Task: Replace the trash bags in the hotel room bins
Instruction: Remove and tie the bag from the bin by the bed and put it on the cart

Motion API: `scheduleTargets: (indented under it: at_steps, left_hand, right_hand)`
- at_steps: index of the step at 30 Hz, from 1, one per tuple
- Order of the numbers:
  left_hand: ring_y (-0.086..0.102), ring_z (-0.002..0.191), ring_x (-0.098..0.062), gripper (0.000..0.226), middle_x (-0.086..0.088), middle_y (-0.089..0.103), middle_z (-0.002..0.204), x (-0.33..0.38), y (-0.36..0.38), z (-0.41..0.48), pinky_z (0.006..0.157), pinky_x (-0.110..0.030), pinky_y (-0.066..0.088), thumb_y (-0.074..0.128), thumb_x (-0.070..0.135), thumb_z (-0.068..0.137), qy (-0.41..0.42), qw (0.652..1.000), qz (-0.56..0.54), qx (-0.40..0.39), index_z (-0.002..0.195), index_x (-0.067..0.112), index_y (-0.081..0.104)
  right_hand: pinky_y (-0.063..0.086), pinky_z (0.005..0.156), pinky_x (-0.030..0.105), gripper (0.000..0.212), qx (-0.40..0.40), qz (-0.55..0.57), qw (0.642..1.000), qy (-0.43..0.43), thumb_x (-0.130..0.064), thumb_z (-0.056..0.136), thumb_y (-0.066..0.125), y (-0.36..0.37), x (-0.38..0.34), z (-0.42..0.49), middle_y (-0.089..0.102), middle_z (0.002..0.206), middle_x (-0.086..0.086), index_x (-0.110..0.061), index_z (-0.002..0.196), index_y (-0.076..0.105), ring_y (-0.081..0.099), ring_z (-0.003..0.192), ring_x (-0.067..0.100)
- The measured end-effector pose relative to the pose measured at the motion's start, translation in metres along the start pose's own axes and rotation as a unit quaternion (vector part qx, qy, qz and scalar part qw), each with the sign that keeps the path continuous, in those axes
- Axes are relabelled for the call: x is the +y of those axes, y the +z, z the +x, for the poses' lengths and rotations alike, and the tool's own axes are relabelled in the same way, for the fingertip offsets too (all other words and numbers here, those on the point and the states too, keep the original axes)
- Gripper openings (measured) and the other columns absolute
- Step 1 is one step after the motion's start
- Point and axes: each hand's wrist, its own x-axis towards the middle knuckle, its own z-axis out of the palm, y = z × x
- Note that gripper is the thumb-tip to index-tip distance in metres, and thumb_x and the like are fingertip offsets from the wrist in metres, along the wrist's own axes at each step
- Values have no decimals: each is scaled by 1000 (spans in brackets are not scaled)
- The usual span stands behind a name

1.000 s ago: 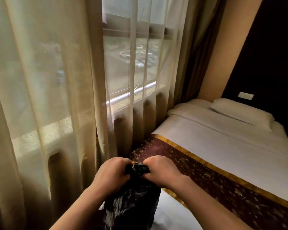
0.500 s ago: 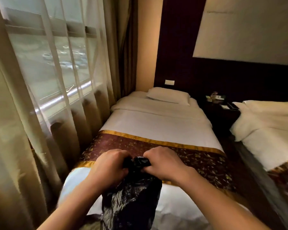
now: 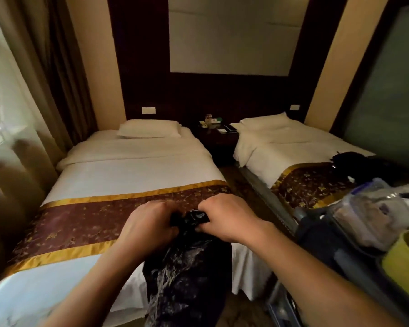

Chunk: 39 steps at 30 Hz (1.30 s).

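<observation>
Your view has swung off the curtain (image 3: 14,90) into the room, while your left hand (image 3: 149,225) and right hand (image 3: 227,218) keep pinching the bag (image 3: 187,279) by its neck, hanging before the bed (image 3: 132,171) — pull unevenly and its thin film may tear or slip loose.

Left hand (image 3: 149,223) & right hand (image 3: 227,218) both grip the bunched neck of a black trash bag (image 3: 187,274), knuckles up, close together w/ the bag's top between them. Rest of bag hangs down, near centre. Beyond: left bed (image 3: 132,171), white sheets, maroon-gold runner (image 3: 80,223) across its near end, pillow (image 3: 149,129) at far end. Dark nightstand (image 3: 219,140) btwn it and right bed (image 3: 281,142); items on top too small to tell. Curtain (image 3: 7,138) at left edge. Near right: what looks like a cart (image 3: 321,234) w/ clear plastic packs & a yellow container (image 3: 406,263). Dark bundle (image 3: 347,159) lies on right bed.
</observation>
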Motion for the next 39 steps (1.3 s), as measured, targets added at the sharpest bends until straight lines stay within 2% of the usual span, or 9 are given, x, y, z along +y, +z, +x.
scheduleTargets:
  at_steps: [4, 6, 9, 16, 20, 25, 29, 35, 39]
  left_hand:
    - [65, 79, -10, 24, 14, 71, 85, 39, -13, 20, 61, -26, 49, 68, 28, 76, 61, 998, -15, -8, 96, 41, 69]
    - [65, 81, -12, 26, 11, 73, 91, 63, -17, 28, 65, -28, 52, 70, 29, 77, 94, 995, -27, -18, 100, 40, 69]
    - [67, 83, -17, 29, 9, 74, 92, 100, -25, 35, 66, -31, 53, 72, 28, 75, 137, 989, -46, -4, 102, 39, 71]
    - [62, 74, -18, 29, 2, 74, 92, 182, -61, 59, 66, -32, 52, 76, 22, 75, 209, 973, -90, 45, 102, 31, 73]
    - [67, 86, -20, 27, 2, 73, 94, 241, -83, 71, 75, -35, 54, 76, 20, 78, 239, 961, -117, 73, 104, 28, 74]
    - [52, 72, -2, 27, 11, 60, 83, 328, -97, 87, 60, -17, 38, 75, 17, 81, 267, 945, -160, 95, 107, 24, 73]
    - [61, 81, -13, 26, -1, 74, 96, 402, -96, 96, 73, -27, 45, 75, 16, 80, 287, 936, -151, 133, 105, 23, 75]
    - [61, 83, -13, 26, -4, 74, 98, 502, -84, 116, 74, -29, 48, 73, 12, 81, 278, 934, -154, 165, 106, 19, 75]
    - [67, 90, -20, 25, -5, 75, 99, 554, -67, 136, 80, -37, 55, 71, 13, 82, 271, 933, -164, 169, 106, 18, 75]
  right_hand:
    - [49, 65, 37, 22, 26, 37, 996, 82, -42, 86, 68, -24, 20, -43, 62, 82, -2, -24, 80, 58, 62, 84, 25]
    - [42, 57, 34, 25, 41, 43, 991, 117, -42, 85, 70, -32, 30, -67, 57, 77, -4, -26, 76, 53, 59, 79, 24]
    - [32, 50, 32, 23, 55, 12, 986, 157, -42, 88, 68, -54, 40, -100, 51, 74, -5, -21, 83, 60, 53, 74, 21]
    - [36, 51, 29, 36, 111, -22, 964, 239, -41, 87, 71, -122, 60, -167, 48, 66, -6, -22, 68, 47, 47, 64, 16]
    - [28, 48, 29, 43, 156, -51, 953, 256, -40, 86, 72, -167, 81, -207, 47, 64, -5, -24, 61, 41, 44, 60, 13]
    - [32, 52, 33, 31, 221, -75, 931, 279, -40, 83, 76, -214, 127, -265, 51, 69, -5, -16, 74, 58, 51, 67, 16]
    - [34, 52, 32, 31, 249, -89, 925, 271, -38, 81, 77, -243, 178, -310, 59, 71, 2, -9, 81, 67, 57, 67, 19]
    - [29, 48, 30, 27, 242, -97, 924, 278, -36, 81, 78, -280, 249, -367, 53, 63, -3, -15, 74, 62, 49, 59, 11]
    - [31, 51, 30, 26, 243, -99, 920, 290, -36, 80, 79, -290, 296, -392, 57, 68, -1, -15, 76, 64, 55, 66, 18]
